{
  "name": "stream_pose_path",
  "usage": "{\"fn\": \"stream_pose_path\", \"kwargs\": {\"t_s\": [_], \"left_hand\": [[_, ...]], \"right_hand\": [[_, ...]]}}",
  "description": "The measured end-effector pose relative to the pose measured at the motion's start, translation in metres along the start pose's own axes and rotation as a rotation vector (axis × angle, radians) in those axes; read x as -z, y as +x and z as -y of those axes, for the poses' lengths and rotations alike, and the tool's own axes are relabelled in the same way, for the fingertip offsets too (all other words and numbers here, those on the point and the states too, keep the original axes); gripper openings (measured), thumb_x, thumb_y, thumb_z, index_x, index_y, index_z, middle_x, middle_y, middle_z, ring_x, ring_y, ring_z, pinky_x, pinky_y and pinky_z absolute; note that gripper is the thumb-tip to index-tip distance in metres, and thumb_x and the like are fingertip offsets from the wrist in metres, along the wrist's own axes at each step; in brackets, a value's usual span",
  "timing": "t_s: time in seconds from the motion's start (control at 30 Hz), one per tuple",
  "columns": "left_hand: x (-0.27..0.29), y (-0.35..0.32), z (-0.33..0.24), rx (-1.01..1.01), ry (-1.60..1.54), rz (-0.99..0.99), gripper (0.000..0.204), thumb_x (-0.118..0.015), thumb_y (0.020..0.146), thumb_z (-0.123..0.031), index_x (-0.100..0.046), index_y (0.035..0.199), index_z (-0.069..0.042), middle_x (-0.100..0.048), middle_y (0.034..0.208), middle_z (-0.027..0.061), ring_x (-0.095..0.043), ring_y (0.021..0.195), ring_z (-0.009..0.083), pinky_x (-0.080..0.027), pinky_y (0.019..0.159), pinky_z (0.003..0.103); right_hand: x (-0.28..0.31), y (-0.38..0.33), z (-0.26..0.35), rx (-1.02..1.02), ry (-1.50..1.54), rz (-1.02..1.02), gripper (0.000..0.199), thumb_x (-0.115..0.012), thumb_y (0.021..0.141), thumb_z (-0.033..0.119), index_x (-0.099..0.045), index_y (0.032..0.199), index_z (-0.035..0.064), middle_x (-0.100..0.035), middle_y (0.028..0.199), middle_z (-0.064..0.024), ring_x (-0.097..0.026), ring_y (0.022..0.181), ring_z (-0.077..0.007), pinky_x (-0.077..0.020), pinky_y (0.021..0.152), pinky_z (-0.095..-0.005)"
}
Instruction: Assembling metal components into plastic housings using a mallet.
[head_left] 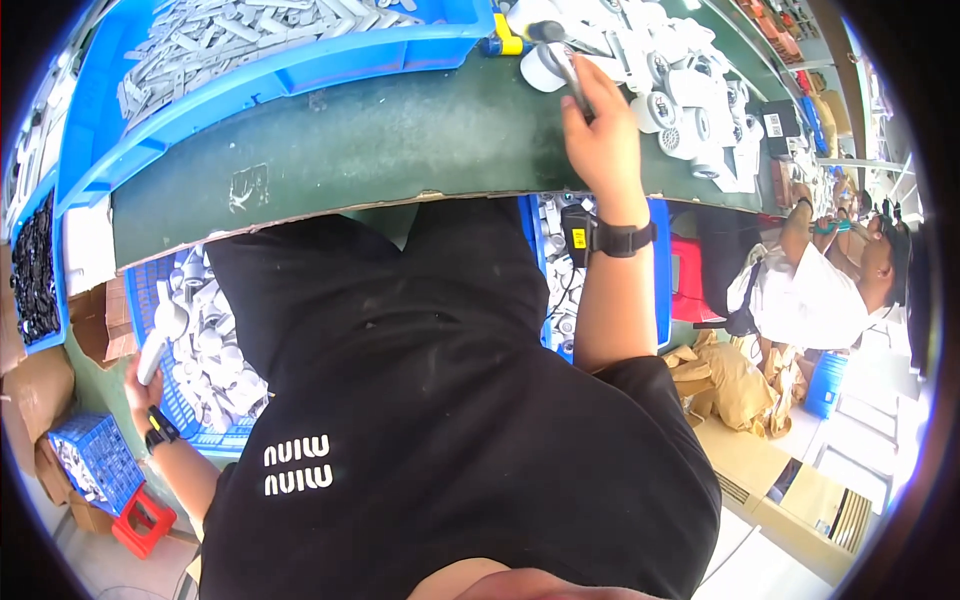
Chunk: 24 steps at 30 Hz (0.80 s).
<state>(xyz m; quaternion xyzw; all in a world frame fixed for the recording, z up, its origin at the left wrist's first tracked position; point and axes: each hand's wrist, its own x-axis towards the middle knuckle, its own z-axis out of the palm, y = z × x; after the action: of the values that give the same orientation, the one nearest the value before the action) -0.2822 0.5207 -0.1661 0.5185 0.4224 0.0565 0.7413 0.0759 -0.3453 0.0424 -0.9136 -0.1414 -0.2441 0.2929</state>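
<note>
White plastic part clasped in left hand, right hand gripping one metal tool, two hands well apart.

1. An assembly workshop or small factory is showing here: a long green workbench is running across the upper frame.
2. Blue plastic bins at upper left are holding grey and white moulded parts.
3. White plastic parts are piling up at upper right.
4. Another worker is sitting at right, beside cardboard cartons.
</note>
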Motion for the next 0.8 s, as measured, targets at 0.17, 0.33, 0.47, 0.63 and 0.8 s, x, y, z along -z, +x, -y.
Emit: {"fn": "stream_pose_path", "kwargs": {"t_s": [0.17,0.33,0.47,0.63,0.8], "left_hand": [[-0.033,-0.027,0.070,0.197,0.030,-0.049,0.027,-0.066,0.112,-0.023,-0.065,0.125,0.000,-0.075,0.108,0.0108,-0.076,0.089,0.0199,-0.066,0.079,0.026],[-0.056,-0.010,0.096,0.251,0.142,-0.296,0.034,-0.070,0.107,-0.023,-0.066,0.131,0.000,-0.076,0.114,0.0130,-0.074,0.090,0.0233,-0.063,0.074,0.034],[-0.165,-0.012,0.055,-0.366,1.177,-0.168,0.022,-0.076,0.100,-0.021,-0.073,0.102,0.000,-0.071,0.084,0.0020,-0.060,0.073,0.0122,-0.048,0.065,0.028],[-0.402,-0.153,-0.039,-1.064,0.748,0.369,0.012,-0.083,0.091,0.000,-0.073,0.097,-0.001,-0.069,0.079,0.0056,-0.059,0.069,0.0100,-0.047,0.066,0.025],[-0.563,-0.221,-0.066,-1.599,0.902,0.524,0.052,-0.088,0.086,-0.009,-0.068,0.134,-0.002,-0.071,0.118,0.0220,-0.071,0.108,0.0393,-0.056,0.096,0.042]], "right_hand": [[0.002,-0.014,0.058,-0.063,0.082,0.242,0.057,-0.069,0.088,0.001,-0.073,0.143,0.0131,-0.061,0.155,-0.0267,-0.077,0.102,-0.0395,-0.0610,0.093,-0.0432],[-0.015,-0.034,0.117,0.072,0.435,0.296,0.057,-0.071,0.088,-0.002,-0.071,0.143,0.0080,-0.060,0.156,-0.0253,-0.076,0.101,-0.0378,-0.0597,0.088,-0.0405],[-0.009,-0.028,0.116,0.035,0.404,0.231,0.053,-0.069,0.087,-0.005,-0.073,0.138,0.0042,-0.063,0.155,-0.0203,-0.076,0.097,-0.0252,-0.0585,0.081,-0.0350],[-0.008,-0.032,0.086,-0.329,0.505,0.180,0.047,-0.063,0.090,-0.007,-0.077,0.133,0.0041,-0.076,0.133,-0.0057,-0.062,0.084,-0.0084,-0.0477,0.071,-0.0249],[-0.023,-0.037,0.069,-0.451,0.681,0.174,0.053,-0.060,0.093,-0.008,-0.074,0.141,0.0078,-0.072,0.108,0.0027,-0.053,0.062,-0.0026,-0.0412,0.055,-0.0219]]}}
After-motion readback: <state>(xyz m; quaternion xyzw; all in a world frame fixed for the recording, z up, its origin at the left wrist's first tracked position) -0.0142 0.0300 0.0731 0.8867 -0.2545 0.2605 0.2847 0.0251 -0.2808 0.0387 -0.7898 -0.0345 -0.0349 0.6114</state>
